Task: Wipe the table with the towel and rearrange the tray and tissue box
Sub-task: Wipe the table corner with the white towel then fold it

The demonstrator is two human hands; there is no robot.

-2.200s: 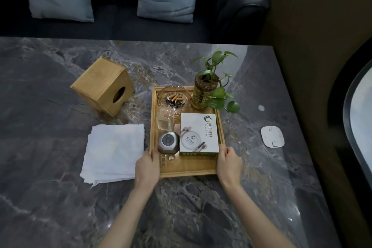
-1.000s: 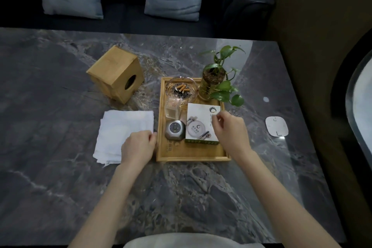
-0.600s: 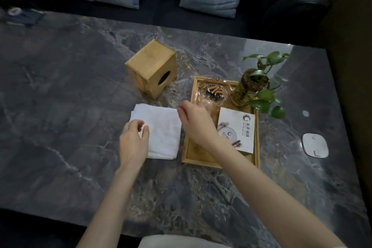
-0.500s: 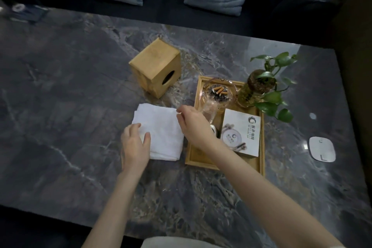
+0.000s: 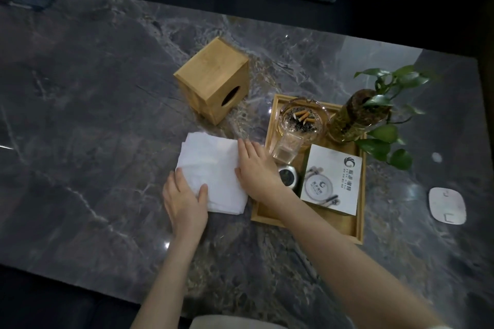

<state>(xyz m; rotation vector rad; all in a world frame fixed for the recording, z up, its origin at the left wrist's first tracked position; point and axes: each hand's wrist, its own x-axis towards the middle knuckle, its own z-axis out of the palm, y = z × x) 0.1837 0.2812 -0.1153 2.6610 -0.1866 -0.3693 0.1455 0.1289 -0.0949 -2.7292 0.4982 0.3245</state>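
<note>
Resting flat on towel [image 5: 211, 168] | left hand [image 5: 184, 200] open | right hand [image 5: 256, 168] open

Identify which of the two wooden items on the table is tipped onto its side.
The wooden tissue box: its oval opening faces sideways toward the tray rather than up. The wooden tray lies flat, carrying the ashtray and plant.

Both bare forearms reach forward. The left hand [image 5: 185, 201] lies palm down, fingers [image 5: 178, 180] together, thumb spread. The right hand [image 5: 258, 168] lies flat too, fingers extended, angled leftward.
</note>
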